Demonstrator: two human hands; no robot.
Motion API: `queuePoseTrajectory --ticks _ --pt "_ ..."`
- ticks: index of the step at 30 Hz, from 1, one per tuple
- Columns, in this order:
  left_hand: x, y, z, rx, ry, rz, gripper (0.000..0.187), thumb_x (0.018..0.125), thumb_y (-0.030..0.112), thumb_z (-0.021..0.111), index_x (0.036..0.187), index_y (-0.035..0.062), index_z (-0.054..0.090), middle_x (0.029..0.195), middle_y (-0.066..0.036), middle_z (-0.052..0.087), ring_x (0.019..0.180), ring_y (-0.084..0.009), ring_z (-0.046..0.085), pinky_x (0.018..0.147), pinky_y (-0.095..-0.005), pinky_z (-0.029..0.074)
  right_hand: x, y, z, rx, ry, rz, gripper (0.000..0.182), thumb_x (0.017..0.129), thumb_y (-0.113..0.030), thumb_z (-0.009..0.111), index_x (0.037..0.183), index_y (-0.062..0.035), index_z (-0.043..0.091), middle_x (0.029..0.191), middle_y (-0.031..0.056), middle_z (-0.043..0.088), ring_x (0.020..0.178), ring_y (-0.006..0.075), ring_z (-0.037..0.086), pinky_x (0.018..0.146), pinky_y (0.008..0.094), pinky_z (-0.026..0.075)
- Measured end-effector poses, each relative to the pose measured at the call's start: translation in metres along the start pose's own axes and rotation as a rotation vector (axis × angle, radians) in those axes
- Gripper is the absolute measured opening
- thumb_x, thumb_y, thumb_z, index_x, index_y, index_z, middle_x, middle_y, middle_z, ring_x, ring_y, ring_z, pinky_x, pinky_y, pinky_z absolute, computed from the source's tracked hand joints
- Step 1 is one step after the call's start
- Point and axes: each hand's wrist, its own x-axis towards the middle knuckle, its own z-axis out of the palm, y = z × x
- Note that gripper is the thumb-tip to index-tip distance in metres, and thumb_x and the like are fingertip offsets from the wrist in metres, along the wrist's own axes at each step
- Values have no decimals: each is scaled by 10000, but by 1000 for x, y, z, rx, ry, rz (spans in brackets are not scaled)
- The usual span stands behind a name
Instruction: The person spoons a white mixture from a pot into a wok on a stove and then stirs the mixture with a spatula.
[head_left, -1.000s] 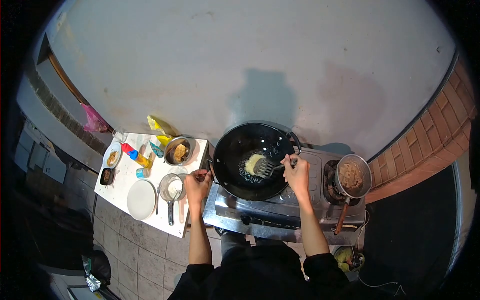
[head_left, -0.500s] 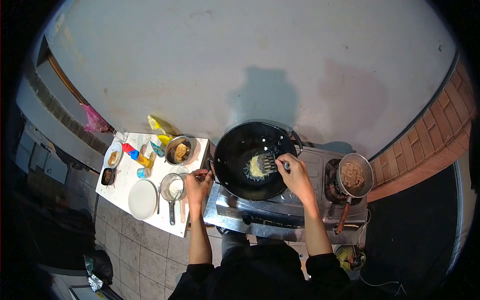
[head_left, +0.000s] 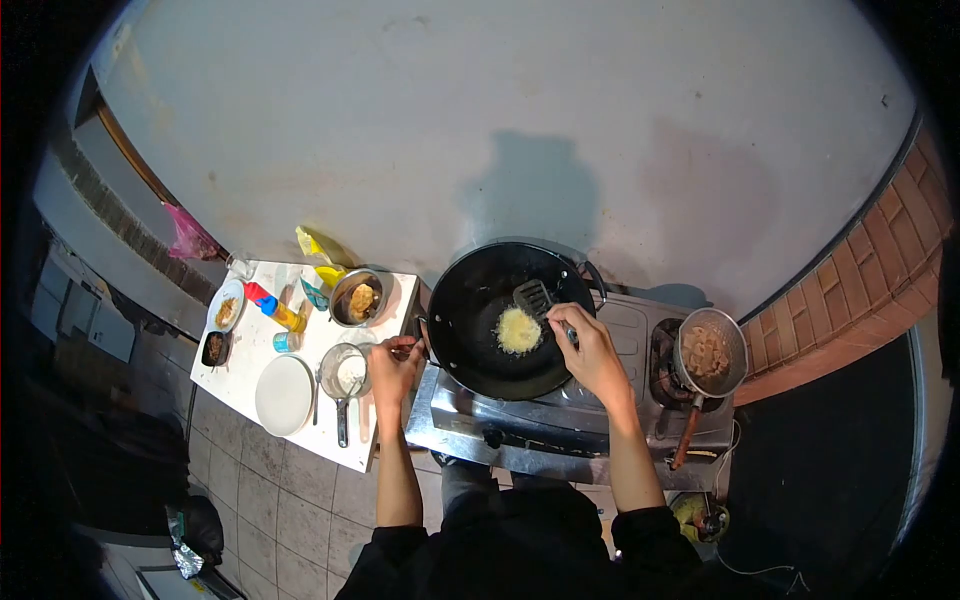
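A deep black wok (head_left: 462, 350) sits on the stove, and a pale yellow piece of food (head_left: 519, 330) with bubbles round its edge lies in its bottom. My right hand (head_left: 590, 350) is closed on the handle of a slotted spatula (head_left: 533, 297), whose dark blade is above the wok, just up and right of the food and apart from it. At the wok's left side, my left hand (head_left: 396, 368) has its fingers closed around the side handle; the fingertips are partly hidden.
Right of the wok, a pan (head_left: 712, 350) of light brown food rests on another burner, its wooden handle towards me. The white table (head_left: 345, 456) at left holds a plate (head_left: 284, 396), a small pot of white powder (head_left: 345, 372), a metal pot (head_left: 360, 299) and bottles.
The spatula has come off the food and moved up, its blade now turned above it. The food shows whole and rounder. My left hand has stayed at the wok handle.
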Motion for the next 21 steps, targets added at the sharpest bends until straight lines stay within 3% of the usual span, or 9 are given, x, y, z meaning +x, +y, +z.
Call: queuePoseTrajectory --ticks 4,5,7,10,12,16,21 --pt "-1 -4 1 10 17 44 220 764 144 747 858 -48 695 651 -97 650 537 -127 599 512 -267 453 -3 6 0 -12 -20 24 101 870 19 572 958 52 536 955 165 619 854 298 629 759 298 472" --pt "-1 -4 1 9 17 44 220 764 144 747 858 -48 695 651 -97 650 537 -127 599 512 -267 453 -5 7 1 20 -22 41 110 859 12 583 951 51 536 954 178 615 852 334 620 752 331 479" --pt "-3 3 -1 -6 10 11 242 741 147 763 843 -58 684 650 -139 653 577 -176 626 565 -289 485 -7 9 2 50 -24 56 119 849 6 594 944 50 536 954 190 611 850 370 612 744 363 486" --pt "-1 -4 2 10 32 23 244 738 146 765 844 -58 684 650 -138 652 577 -178 626 565 -292 485 -7 13 5 32 -13 91 110 847 14 590 938 51 540 919 185 606 801 344 610 701 355 481" --pt "-1 -6 2 10 27 14 245 737 150 765 843 -56 685 651 -138 652 575 -180 626 565 -293 486 -5 16 5 -7 36 120 74 869 10 570 921 59 549 891 156 620 776 253 622 670 297 467" --pt "-1 -8 4 29 31 53 218 766 135 738 870 -51 692 641 -102 648 543 -133 611 514 -264 457 -4 14 4 -14 7 184 68 864 17 568 909 65 551 872 154 619 768 264 624 685 298 469" --pt "-3 -3 2 36 39 41 223 750 142 746 849 -50 690 645 -122 651 557 -166 625 538 -284 476 -6 18 6 0 111 115 51 858 19 572 883 62 561 854 149 628 745 240 626 680 291 468"
